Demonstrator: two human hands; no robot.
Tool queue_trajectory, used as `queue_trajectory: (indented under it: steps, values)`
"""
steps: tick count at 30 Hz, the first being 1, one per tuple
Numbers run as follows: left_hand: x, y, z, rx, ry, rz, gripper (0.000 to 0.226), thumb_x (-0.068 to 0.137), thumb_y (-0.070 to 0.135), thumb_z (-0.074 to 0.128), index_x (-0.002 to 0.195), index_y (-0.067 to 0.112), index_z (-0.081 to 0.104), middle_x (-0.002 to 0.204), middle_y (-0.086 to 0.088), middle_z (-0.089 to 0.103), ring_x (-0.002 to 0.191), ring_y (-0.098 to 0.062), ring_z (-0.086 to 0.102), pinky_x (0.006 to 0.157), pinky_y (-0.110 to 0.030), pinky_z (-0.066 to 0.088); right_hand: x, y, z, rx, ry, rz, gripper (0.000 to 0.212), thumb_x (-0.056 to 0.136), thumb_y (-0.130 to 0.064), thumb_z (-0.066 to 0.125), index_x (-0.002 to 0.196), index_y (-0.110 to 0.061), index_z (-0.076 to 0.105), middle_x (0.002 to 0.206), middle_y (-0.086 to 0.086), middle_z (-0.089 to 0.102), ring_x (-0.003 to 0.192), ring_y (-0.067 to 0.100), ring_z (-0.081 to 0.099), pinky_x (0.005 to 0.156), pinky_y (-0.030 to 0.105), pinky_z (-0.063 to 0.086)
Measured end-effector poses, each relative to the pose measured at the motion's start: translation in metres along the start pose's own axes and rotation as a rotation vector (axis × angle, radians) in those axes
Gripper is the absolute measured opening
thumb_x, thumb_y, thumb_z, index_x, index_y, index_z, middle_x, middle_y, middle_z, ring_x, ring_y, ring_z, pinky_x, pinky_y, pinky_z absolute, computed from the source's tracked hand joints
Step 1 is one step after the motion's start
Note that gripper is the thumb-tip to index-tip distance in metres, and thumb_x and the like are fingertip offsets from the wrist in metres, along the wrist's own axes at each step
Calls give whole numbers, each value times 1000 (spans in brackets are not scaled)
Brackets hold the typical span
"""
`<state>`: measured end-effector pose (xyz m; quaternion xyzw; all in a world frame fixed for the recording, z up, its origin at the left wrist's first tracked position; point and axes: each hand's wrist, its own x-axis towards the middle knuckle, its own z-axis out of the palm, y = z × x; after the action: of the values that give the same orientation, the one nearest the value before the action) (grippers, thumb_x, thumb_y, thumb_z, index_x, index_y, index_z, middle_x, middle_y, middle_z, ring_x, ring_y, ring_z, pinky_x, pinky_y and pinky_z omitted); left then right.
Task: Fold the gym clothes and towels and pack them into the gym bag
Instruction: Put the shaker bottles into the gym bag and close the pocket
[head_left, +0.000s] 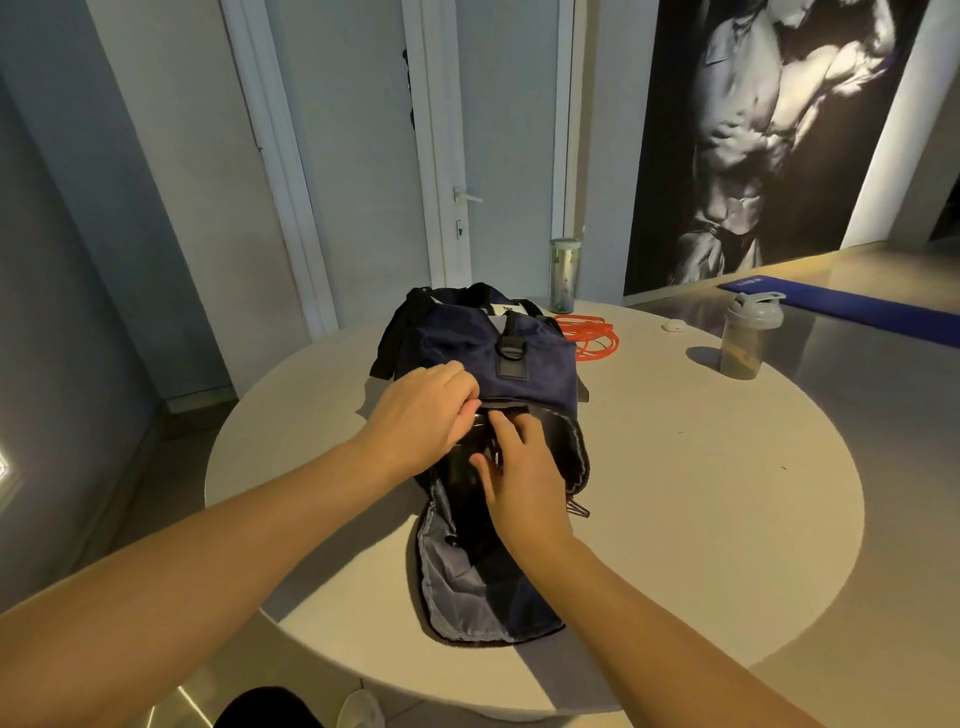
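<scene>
A dark blue gym bag (524, 358) lies in the middle of a round white worktop (701, 467). One end of the bag points at the person, and that end is unzipped. Its flap (467, 587) hangs open and lies flat on the near side of the worktop, with the grey lining showing.

Both hands are at the open end. The left hand (421, 415) has its fingers curled over the top edge of the opening and grips it. The right hand (524, 478) reaches into the opening, just below the left one. Its fingers rest on a dark thing (460, 470) inside the bag. I cannot tell if this hand is holding that thing or only touching it.

On the far side of the bag, to the right, lies an orange rope (589, 338) in loops. Behind it stands a tall clear cup (564, 275) with a lid. Far to the right stands a shaker bottle (748, 343). A blue mat (883, 314) lies on the floor beyond.
</scene>
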<state>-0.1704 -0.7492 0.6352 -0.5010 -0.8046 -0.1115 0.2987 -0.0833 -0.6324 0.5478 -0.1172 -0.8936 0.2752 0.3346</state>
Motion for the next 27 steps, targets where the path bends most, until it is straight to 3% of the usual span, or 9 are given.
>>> queue_trajectory:
  steps: [3, 5, 7, 11, 15, 18, 20, 23, 27]
  values:
    - [-4, 4, -1, 39, -8, -30, 13, 100, 26, 58, 104, 15, 65, 96, 0, 63, 77, -14, 56, 67, -24, 34, -12, 1, -11, 21, -62, -27, 56, 98, -24, 62, 150, -24, 43, 151, -3, 41, 123, 18, 55, 100, 31, 49]
    - [-6, 6, -7, 36, 15, -27, 13, 97, 25, 62, 104, 15, 66, 95, 1, 63, 77, -15, 58, 67, -24, 36, -18, 7, -24, 27, -75, -35, 50, 97, -23, 61, 146, -23, 50, 150, -7, 45, 126, 14, 55, 103, 28, 46]
    - [-3, 12, -15, 12, 70, -30, 14, 92, 21, 64, 103, 14, 67, 92, 1, 64, 74, -17, 58, 66, -25, 35, -17, 15, -42, 43, -60, -15, 41, 95, -20, 60, 136, -24, 60, 140, -8, 56, 121, 13, 58, 101, 27, 48]
    - [34, 53, -21, -128, 130, -75, 11, 94, 22, 58, 97, 16, 67, 91, 2, 64, 77, -15, 53, 65, -29, 37, 3, 45, -86, 45, 10, 124, 28, 96, -22, 58, 121, -26, 69, 115, -5, 71, 99, 17, 67, 88, 39, 56]
    - [99, 106, 6, -211, -34, -186, 19, 97, 25, 48, 94, 18, 65, 94, 1, 65, 83, -22, 59, 68, -34, 45, 37, 96, -135, -10, 110, 285, 32, 98, -21, 58, 129, -20, 64, 119, 0, 71, 95, 18, 67, 90, 38, 57]
    - [149, 140, 49, -276, -183, -246, 12, 98, 22, 51, 93, 18, 61, 93, -1, 63, 84, -23, 59, 58, -30, 38, 61, 143, -166, -25, 125, 420, 38, 97, -23, 63, 135, -17, 61, 124, 3, 68, 103, 21, 67, 94, 38, 55]
    - [181, 158, 85, -316, -266, -284, 9, 97, 22, 55, 102, 18, 62, 97, -2, 63, 88, -23, 61, 60, -30, 39, 75, 175, -183, -14, 134, 501, 38, 97, -23, 64, 134, -16, 61, 124, 4, 68, 101, 23, 67, 91, 37, 57]
    - [225, 181, 141, -406, -378, -391, 23, 99, 26, 59, 119, 16, 60, 106, -5, 64, 89, -22, 59, 61, -29, 43, 99, 220, -199, 27, 167, 540, 27, 96, -19, 65, 122, -24, 61, 116, -2, 63, 91, 18, 64, 82, 32, 54]
    - [281, 201, 219, -539, -423, -534, 29, 100, 25, 60, 127, 14, 58, 108, -7, 61, 89, -23, 59, 69, -31, 51, 148, 293, -199, 68, 235, 635, 51, 94, -25, 70, 139, -12, 51, 132, 7, 60, 113, 24, 59, 84, 28, 43]
